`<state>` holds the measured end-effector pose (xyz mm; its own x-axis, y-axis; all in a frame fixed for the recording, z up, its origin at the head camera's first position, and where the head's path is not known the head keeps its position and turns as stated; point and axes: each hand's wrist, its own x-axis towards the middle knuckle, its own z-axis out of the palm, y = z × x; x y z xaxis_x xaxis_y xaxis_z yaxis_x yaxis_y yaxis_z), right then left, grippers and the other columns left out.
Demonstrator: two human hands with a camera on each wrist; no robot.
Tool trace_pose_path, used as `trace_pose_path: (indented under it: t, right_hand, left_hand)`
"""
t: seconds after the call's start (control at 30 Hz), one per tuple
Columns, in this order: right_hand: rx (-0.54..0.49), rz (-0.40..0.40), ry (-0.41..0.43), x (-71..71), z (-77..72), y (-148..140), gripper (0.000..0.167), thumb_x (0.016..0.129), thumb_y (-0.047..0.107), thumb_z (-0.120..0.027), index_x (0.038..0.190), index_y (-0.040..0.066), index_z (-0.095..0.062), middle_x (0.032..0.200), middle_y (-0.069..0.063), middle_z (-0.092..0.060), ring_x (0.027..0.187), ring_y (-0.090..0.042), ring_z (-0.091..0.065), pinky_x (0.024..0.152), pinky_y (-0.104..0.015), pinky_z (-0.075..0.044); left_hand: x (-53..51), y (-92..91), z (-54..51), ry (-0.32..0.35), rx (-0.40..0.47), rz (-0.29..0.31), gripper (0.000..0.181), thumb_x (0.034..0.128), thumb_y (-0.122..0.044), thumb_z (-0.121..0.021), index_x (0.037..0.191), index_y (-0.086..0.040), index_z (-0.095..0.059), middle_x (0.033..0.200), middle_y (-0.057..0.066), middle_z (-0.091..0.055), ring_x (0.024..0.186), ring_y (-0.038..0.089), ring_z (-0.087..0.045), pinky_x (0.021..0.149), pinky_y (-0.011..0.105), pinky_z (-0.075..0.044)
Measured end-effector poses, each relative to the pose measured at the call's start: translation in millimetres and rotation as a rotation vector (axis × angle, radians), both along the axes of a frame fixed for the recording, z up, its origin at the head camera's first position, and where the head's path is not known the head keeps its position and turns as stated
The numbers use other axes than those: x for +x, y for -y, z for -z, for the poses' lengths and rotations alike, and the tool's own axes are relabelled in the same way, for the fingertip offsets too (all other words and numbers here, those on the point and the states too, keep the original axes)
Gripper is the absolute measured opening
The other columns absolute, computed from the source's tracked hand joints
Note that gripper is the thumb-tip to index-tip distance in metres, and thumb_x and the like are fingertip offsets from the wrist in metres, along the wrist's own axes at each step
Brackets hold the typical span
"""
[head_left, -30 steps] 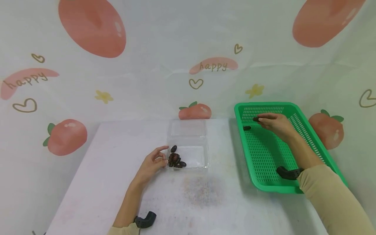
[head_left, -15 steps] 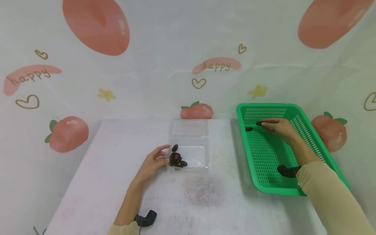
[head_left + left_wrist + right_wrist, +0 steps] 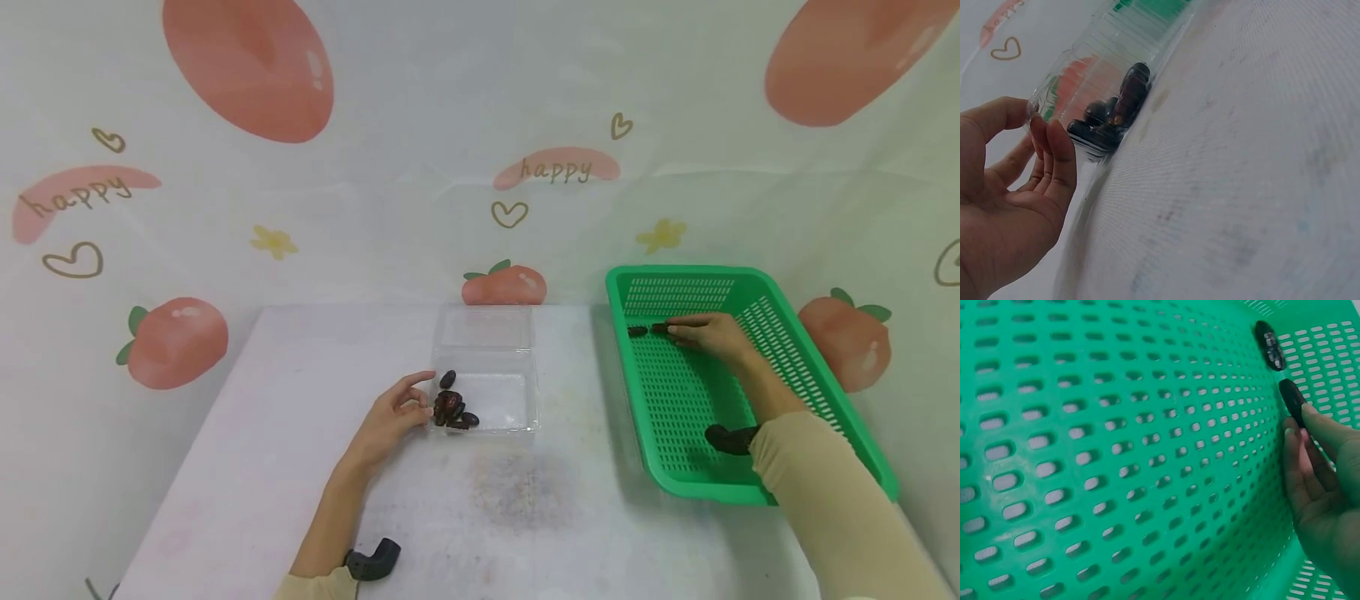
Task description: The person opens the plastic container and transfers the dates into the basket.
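Right hand (image 3: 712,337) sits right of center in my head view, reaching into the back of the green basket (image 3: 712,490). Thumb and fingertips nearly together; it pinches 1 dark oval fruit (image 3: 659,328), date-like I'd say. Key relation: this held fruit points left out of the fingertips, long axis roughly left-right in the head view, slanting upper left to lower right in my right wrist view. Just past its far tip is a loose dark fruit (image 3: 637,332), near the basket's left wall, lying almost end to end with it, small gap between. Held fruit is low, by the basket floor; I can't tell if it touches. Right hand is clearly nearer to both; left hand well apart.

Left hand (image 3: 390,421) is left of center, at the left side of the clear plastic box (image 3: 502,400), lid tipped back. Fingers bent and partly spread, index reaching to the wall, fingertips at the plastic. I can't tell if it really grips the rim. No fruit in it that I see. Dark fruit heap (image 3: 450,407) sits in the box's left part, just beside those fingers; pieces overlap, no count from me.

Writing: "happy" lettering (image 3: 557,171) at upper center, same word again at upper left, both on the printed backdrop (image 3: 390,108). I see no brand or label on box or basket.
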<state>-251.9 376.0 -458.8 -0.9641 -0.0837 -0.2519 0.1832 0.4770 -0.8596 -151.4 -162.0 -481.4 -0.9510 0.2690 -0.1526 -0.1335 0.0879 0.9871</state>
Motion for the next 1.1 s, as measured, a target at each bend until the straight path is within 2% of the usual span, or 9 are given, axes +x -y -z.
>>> trace_pose_path:
  t: [0.07, 0.13, 0.4, 0.53, 0.73, 0.83, 0.93, 0.97, 1.1]
  right_hand:
    - [0.026, -0.005, -0.004, -0.2, 0.6, 1, 0.058, 0.098, 0.031, -0.064, 0.14, -0.008, -0.05, 0.136, -0.02, -0.056, 0.087, 0.008, -0.063, 0.09, -0.028, -0.053]
    - [0.051, -0.003, -0.007, -0.2, 0.8, 2, 0.058, 0.098, 0.033, -0.063, 0.139, -0.007, -0.051, 0.138, -0.026, -0.052, 0.086, 0.008, -0.063, 0.09, -0.029, -0.053]
    - [0.053, 0.01, -0.026, -0.3, 0.3, 2, 0.055, 0.099, 0.03, -0.062, 0.139, -0.007, -0.052, 0.139, -0.031, -0.049, 0.085, 0.006, -0.064, 0.083, -0.024, -0.055]
    - [0.092, -0.003, -0.069, 3.2, -6.0, 1, 0.054, 0.101, 0.031, -0.059, 0.139, -0.006, -0.052, 0.139, -0.033, -0.049, 0.086, 0.006, -0.063, 0.086, -0.031, -0.055]
    - [0.106, -0.023, -0.104, 7.5, -20.7, 4, 0.056, 0.102, 0.037, -0.055, 0.142, -0.002, -0.051, 0.138, -0.029, -0.052, 0.094, 0.004, -0.061, 0.095, -0.046, -0.05]
    - [0.061, -0.031, -0.109, 6.0, -25.5, 7, 0.058, 0.101, 0.039, -0.055, 0.144, -0.001, -0.049, 0.133, -0.012, -0.058, 0.097, 0.005, -0.06, 0.098, -0.042, -0.049]
    - [0.015, -0.048, -0.127, 4.4, -29.7, 11, 0.059, 0.101, 0.038, -0.057, 0.144, -0.002, -0.047, 0.129, 0.002, -0.057, 0.1, 0.008, -0.058, 0.099, -0.038, -0.049]
    - [0.004, -0.052, -0.135, 4.5, -31.4, 13, 0.059, 0.101, 0.038, -0.057, 0.144, -0.002, -0.048, 0.128, 0.004, -0.056, 0.1, 0.008, -0.057, 0.099, -0.037, -0.049]
    - [-0.029, -0.066, -0.189, 6.9, -38.2, 23, 0.056, 0.101, 0.033, -0.058, 0.141, -0.005, -0.049, 0.133, -0.006, -0.054, 0.103, 0.007, -0.057, 0.097, -0.031, -0.05]
  left_hand:
    - [0.0, 0.3, 0.2, -0.002, 0.001, 0.001, 0.059, 0.091, 0.001, -0.066, 0.146, -0.007, -0.046, 0.099, 0.008, -0.048, 0.077, 0.012, -0.053, 0.071, 0.026, -0.048]
    - [0.1, 0.4, 0.2, -0.005, 0.0, 0.001, 0.059, 0.0911, 0.001, -0.066, 0.146, -0.007, -0.046, 0.099, 0.008, -0.049, 0.077, 0.012, -0.054, 0.072, 0.026, -0.048]
    - [1.4, 0.0, -0.1, -0.002, 0.008, 0.001, 0.059, 0.0917, 0.0, -0.066, 0.147, -0.007, -0.045, 0.098, 0.007, -0.049, 0.078, 0.011, -0.055, 0.073, 0.026, -0.049]
    - [1.4, 0.1, 0.6, 0.001, -0.002, 0.0, 0.059, 0.092, -0.002, -0.066, 0.147, -0.008, -0.046, 0.098, 0.007, -0.05, 0.079, 0.012, -0.056, 0.073, 0.027, -0.05]
    - [0.9, 0.2, -0.9, 0.002, -0.022, 0.0, 0.059, 0.0919, -0.002, -0.067, 0.146, -0.009, -0.046, 0.098, 0.007, -0.05, 0.079, 0.014, -0.056, 0.074, 0.027, -0.05]
    - [0.8, 0.0, -1.4, 0.002, -0.027, 0.002, 0.058, 0.0922, -0.002, -0.066, 0.147, -0.009, -0.046, 0.098, 0.007, -0.05, 0.079, 0.014, -0.055, 0.074, 0.027, -0.05]
    - [1.0, 0.0, -1.7, 0.002, -0.021, 0.0, 0.058, 0.0926, -0.002, -0.066, 0.147, -0.009, -0.046, 0.098, 0.007, -0.05, 0.079, 0.013, -0.055, 0.074, 0.027, -0.05]
    - [1.2, 0.0, -1.9, 0.002, -0.015, 0.0, 0.058, 0.0928, -0.002, -0.066, 0.147, -0.009, -0.046, 0.098, 0.007, -0.05, 0.079, 0.013, -0.055, 0.075, 0.027, -0.05]
    - [1.6, 0.2, -1.9, 0.003, -0.009, 0.001, 0.058, 0.0927, -0.002, -0.066, 0.147, -0.008, -0.046, 0.098, 0.007, -0.05, 0.08, 0.013, -0.055, 0.075, 0.027, -0.051]
